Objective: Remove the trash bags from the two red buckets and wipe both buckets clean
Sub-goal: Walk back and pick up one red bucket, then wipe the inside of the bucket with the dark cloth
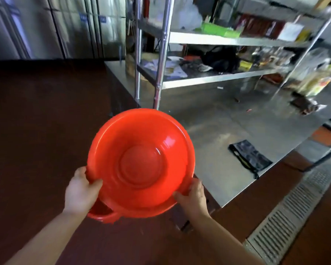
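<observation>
A round red bucket [141, 159] is held in the air in front of me, its open inside facing the camera, with no bag in it. My left hand [80, 192] grips its lower left rim, thumb inside the rim. My right hand [193, 197] grips the lower right rim, thumb on the inside. A second red rim [101, 211] shows just under the first bucket by my left wrist; I cannot tell whether it is nested or apart.
A steel table [227, 121] stands ahead right, with a dark flat bag [248, 155] near its front edge. A steel shelf rack [208, 41] cluttered with items sits on it. Dark red floor lies left; a metal floor drain grate [287, 222] runs lower right.
</observation>
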### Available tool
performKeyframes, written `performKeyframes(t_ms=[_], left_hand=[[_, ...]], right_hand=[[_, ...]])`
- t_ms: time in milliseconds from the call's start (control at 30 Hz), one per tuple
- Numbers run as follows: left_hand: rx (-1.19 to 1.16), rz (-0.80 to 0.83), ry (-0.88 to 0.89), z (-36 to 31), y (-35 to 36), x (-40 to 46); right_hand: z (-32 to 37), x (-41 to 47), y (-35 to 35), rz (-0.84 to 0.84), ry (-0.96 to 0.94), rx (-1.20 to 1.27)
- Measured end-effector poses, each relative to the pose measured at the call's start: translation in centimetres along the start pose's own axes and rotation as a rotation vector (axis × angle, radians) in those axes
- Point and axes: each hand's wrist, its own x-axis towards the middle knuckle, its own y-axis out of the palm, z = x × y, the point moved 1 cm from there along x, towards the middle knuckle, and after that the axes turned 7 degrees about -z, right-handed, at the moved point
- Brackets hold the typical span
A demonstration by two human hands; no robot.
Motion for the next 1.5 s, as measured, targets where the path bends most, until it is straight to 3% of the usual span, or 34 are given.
performKeyframes(t_ms=[333,700,1000,1100,1200,1400,1500], left_hand=[[-0.289,0.009,0.147,-11.3,-1.5,0.9],[-0.284,0.079,0.271,-19.9,9.2,1.2],[-0.29,0.064,0.155,-26.5,21.7,3.6],[-0.367,0.049,0.051,-27.9,24.7,4.3],[-0.383,-0.009,-0.029,-28.5,26.6,5.0],[-0.327,-0.089,-0.037,-29.5,28.6,5.2],[-0.328,-0.105,-0.038,-30.4,29.1,4.8]], right_hand=[[4.1,3.7,-9.3,-0.261,-0.1,0.111],[-1.3,14.0,-14.8,-0.266,-0.064,0.125],[-7.2,28.9,-16.7,-0.164,-0.031,0.15],[-9.2,32.7,-17.0,-0.176,-0.168,0.191],[-12.7,35.7,-17.1,-0.122,-0.266,0.048],[-21.3,39.9,-16.4,0.153,-0.197,-0.663],[-22.4,40.7,-15.3,0.203,-0.214,-0.797]])
